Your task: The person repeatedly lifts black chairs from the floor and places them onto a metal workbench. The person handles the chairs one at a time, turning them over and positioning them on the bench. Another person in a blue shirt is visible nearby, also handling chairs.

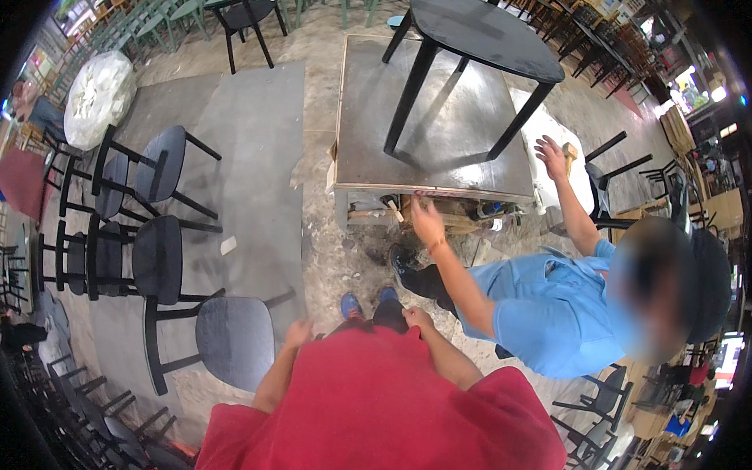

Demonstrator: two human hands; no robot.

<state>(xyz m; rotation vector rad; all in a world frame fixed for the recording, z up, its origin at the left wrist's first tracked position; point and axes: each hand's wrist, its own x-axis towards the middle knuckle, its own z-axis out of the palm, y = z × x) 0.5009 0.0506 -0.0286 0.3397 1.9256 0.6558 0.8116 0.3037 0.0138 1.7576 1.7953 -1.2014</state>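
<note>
Both of my hands are low against my body, at the hem of my red shirt (362,408). My left hand (299,333) is by the shirt's left side, its fingers curled in. On the right, my right hand (419,318) is closed against the dark trousers (390,316); what either hand grips, if anything, is too small to make out. Ahead of me, a black chair (482,31) stands on a dark-topped worktable (364,110), apart from my hands. Its upper part runs out of the picture.
Close on my right, a co-worker in a blue shirt (547,307) reaches toward the worktable, one hand near a wooden mallet (570,156). Black chairs (158,260) line the left side; one chair (236,342) stands near my left hand. Green chairs (185,9) fill the back.
</note>
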